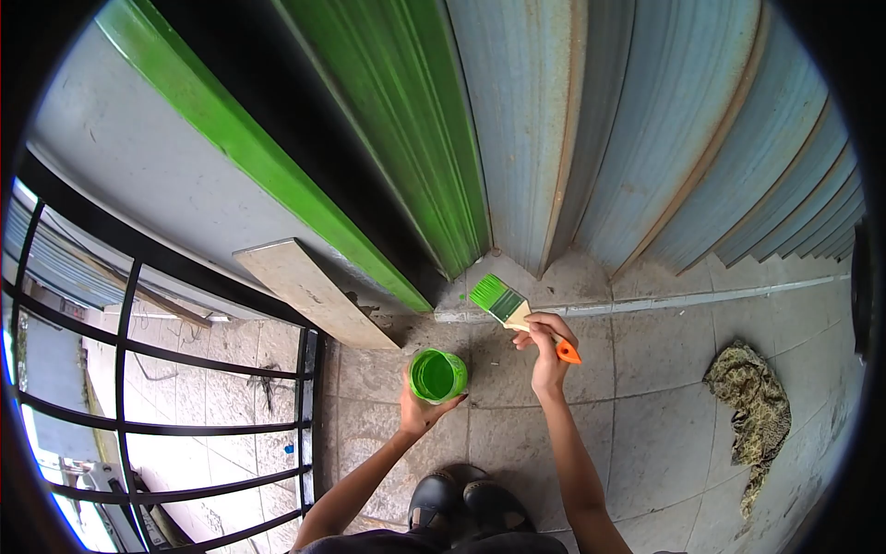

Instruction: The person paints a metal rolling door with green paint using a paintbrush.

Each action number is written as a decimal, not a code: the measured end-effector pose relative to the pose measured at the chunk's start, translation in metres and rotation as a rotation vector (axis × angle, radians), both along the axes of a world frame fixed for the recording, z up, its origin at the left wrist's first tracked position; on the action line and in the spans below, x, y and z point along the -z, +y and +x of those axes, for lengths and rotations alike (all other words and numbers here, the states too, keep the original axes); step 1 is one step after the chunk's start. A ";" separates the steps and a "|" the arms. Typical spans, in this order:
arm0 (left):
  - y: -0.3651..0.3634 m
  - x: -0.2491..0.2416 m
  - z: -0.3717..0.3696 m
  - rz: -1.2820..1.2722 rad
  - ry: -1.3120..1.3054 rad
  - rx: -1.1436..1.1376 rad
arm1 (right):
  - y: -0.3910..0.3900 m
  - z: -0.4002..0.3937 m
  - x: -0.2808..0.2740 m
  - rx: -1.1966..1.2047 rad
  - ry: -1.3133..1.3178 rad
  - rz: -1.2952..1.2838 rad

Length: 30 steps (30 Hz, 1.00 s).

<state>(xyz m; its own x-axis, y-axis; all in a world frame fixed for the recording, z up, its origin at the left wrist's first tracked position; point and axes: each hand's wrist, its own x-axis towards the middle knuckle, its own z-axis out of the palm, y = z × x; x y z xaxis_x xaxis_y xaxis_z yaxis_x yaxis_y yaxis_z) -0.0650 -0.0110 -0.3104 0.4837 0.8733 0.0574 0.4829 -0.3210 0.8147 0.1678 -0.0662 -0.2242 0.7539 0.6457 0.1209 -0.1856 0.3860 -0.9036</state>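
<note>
My left hand (424,412) is wrapped round a small tub of green paint (439,376), its open top facing up. In my right hand (548,349) is a paintbrush (503,305) with an orange-tipped handle. Its bristles are coated in green and point up and left, apart from the tub. Beyond the brush stands a folding metal shutter; one panel (406,120) is green, and the panels (526,129) to its right are bare grey-blue with brownish edges. A green post (249,175) rises to the left of the green panel.
A pale board (314,294) leans against the wall at left. Black metal bars (120,346) form a gate on the left side. On the tiled floor at right lies a crumpled patterned cloth (752,406). My dark boots (466,503) stand below my hands. A low ledge (646,303) runs under the shutter.
</note>
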 end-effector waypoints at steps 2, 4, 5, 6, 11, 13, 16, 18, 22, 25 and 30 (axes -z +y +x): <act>-0.002 -0.004 0.003 0.044 0.018 -0.025 | -0.025 -0.004 -0.037 -0.046 -0.051 -0.009; -0.008 -0.015 0.011 0.078 0.044 -0.017 | -0.050 -0.005 -0.051 -0.220 -0.155 -0.064; -0.010 -0.023 0.017 0.094 0.058 0.000 | -0.059 -0.006 -0.056 -0.303 -0.207 -0.091; -0.013 -0.028 0.020 0.109 0.074 0.018 | -0.063 -0.010 -0.060 -0.348 -0.290 -0.149; -0.018 -0.027 0.019 0.177 0.080 0.091 | -0.069 -0.033 -0.057 -0.386 -0.588 -0.286; -0.019 -0.025 0.019 0.196 0.076 0.105 | -0.068 -0.041 -0.048 -0.365 -0.565 -0.327; -0.018 -0.024 0.020 0.196 0.070 0.106 | -0.062 -0.046 -0.036 -0.383 -0.606 -0.394; -0.020 -0.023 0.022 0.220 0.073 0.114 | -0.056 -0.050 -0.031 -0.403 -0.670 -0.452; -0.021 -0.024 0.023 0.301 0.083 0.139 | -0.041 -0.060 -0.016 -0.377 -0.764 -0.506; -0.021 -0.022 0.023 0.313 0.092 0.158 | -0.033 -0.063 -0.008 -0.388 -0.814 -0.548; -0.021 -0.021 0.024 0.343 0.093 0.162 | -0.026 -0.066 0.005 -0.389 -0.819 -0.587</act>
